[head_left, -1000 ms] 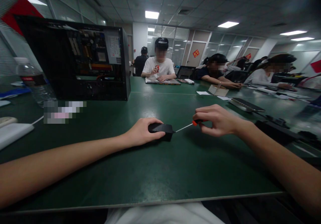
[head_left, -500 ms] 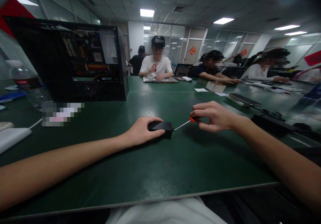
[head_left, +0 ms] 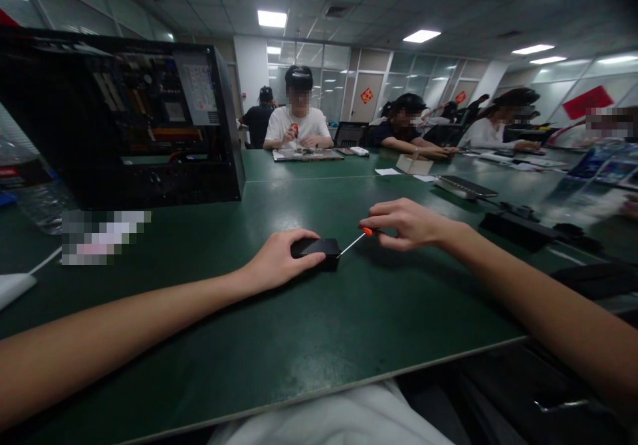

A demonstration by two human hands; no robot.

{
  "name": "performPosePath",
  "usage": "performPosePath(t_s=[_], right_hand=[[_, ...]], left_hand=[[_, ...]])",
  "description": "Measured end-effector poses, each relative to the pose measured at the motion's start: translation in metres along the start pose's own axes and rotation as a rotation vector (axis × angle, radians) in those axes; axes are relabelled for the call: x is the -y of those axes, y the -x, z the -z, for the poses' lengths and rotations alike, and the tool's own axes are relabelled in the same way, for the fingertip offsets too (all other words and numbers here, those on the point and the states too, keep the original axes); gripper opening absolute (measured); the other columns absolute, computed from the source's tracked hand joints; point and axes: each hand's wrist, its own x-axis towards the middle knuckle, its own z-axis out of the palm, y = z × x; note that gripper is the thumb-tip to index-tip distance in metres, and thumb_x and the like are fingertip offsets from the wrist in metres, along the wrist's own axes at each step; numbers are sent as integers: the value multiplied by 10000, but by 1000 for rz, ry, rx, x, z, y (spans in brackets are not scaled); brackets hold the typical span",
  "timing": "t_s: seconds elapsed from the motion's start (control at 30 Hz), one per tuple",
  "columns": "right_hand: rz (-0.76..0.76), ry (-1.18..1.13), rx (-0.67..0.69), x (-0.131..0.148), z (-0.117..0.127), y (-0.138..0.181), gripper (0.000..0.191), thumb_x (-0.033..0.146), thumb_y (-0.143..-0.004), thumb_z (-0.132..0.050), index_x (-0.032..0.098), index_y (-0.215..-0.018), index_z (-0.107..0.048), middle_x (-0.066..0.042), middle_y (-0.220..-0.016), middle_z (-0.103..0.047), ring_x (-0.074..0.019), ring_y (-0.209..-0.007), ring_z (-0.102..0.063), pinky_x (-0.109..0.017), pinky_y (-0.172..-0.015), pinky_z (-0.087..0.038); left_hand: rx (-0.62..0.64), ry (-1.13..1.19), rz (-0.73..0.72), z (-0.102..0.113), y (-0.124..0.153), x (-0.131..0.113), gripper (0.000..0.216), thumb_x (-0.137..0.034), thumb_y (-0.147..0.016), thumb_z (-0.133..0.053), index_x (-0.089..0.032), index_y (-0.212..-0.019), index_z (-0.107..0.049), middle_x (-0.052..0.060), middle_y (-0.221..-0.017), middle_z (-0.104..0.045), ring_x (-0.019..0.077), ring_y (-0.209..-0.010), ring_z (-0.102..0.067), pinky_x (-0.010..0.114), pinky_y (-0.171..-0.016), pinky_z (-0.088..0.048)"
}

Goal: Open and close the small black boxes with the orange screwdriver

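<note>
My left hand (head_left: 278, 258) is closed around a small black rectangular box (head_left: 326, 248), which lies on the green table (head_left: 259, 358). The thumb presses along the box's near side, with the fingers over its far side. In my right hand (head_left: 405, 224) is a screwdriver (head_left: 353, 244) with a thin metal shaft and an orange-and-black handle, pinched between the fingertips. Its shaft slants down to the left and the tip meets the right end of the box. What the tip touches there is too small to make out.
An open black computer case (head_left: 226, 126) stands at the left, beside a plastic bottle (head_left: 37, 189). A black adapter-like block (head_left: 518, 229) and a flat device (head_left: 466, 186) lie at the right. Across the table a person (head_left: 299, 123) holds another screwdriver; other people sit farther right.
The camera view has turned slightly right, so the surroundings shift left. My right hand and screwdriver have come a little nearer the black box; my left hand keeps its grip.
</note>
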Motion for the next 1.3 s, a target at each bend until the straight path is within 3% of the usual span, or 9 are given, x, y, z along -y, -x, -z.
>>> performPosePath(t_s=[0.23, 0.57, 0.77, 0.97, 1.2, 1.3], right_hand=[[8, 6, 69, -6, -16, -2, 290, 212, -913, -409, 142, -1045, -658, -83, -868, -645, -171, -761, -571, -274, -697, -437], [4, 243, -50, -8, 7, 10, 306, 267, -925, -451, 164, -1071, -699, -66, -799, -664, -153, -676, -554, -274, -616, -373], [3, 149, -105, -8, -9, 9, 313, 231, -903, -448, 123, -1063, -694, -74, -809, -683, -153, -671, -586, -272, -613, -399], [-59, -16, -18, -6, -13, 9, 324, 199, -869, -423, 132, -1035, -693, -52, -795, -692, -119, -616, -575, -247, -598, -401], [25, 341, -150, -2, 4, 12, 299, 276, -892, -493, 151, -1054, -710, -68, -784, -698, -145, -637, -574, -272, -571, -348], [-70, 112, -88, 0, -2, 8, 293, 254, -870, -488, 136, -1023, -707, -67, -792, -696, -140, -641, -580, -263, -586, -371]], left_hand=[[-9, -8, 7, -1, -1, 0, 403, -445, -892, -679, -165, -1180, -715, 84, -1147, -761, 279, -1045, -696, 374, -912, -535], [-14, -18, -15, -2, -1, 2, 396, -431, -905, -680, -168, -1199, -709, 77, -1176, -754, 269, -1063, -696, 360, -950, -522], [-8, -13, -16, -1, 0, 1, 406, -413, -908, -682, -157, -1222, -699, 81, -1184, -749, 269, -1069, -694, 362, -948, -517], [-1, -16, -30, 0, 1, 0, 392, -414, -915, -671, -168, -1218, -696, 80, -1191, -746, 276, -1077, -691, 364, -932, -520], [0, -8, -52, -1, 1, 3, 397, -425, -930, -658, -170, -1233, -681, 72, -1192, -740, 260, -1068, -686, 357, -942, -506], [-1, -8, -55, -1, 1, 3, 399, -435, -929, -657, -179, -1234, -680, 71, -1192, -740, 261, -1069, -686, 353, -938, -505]])
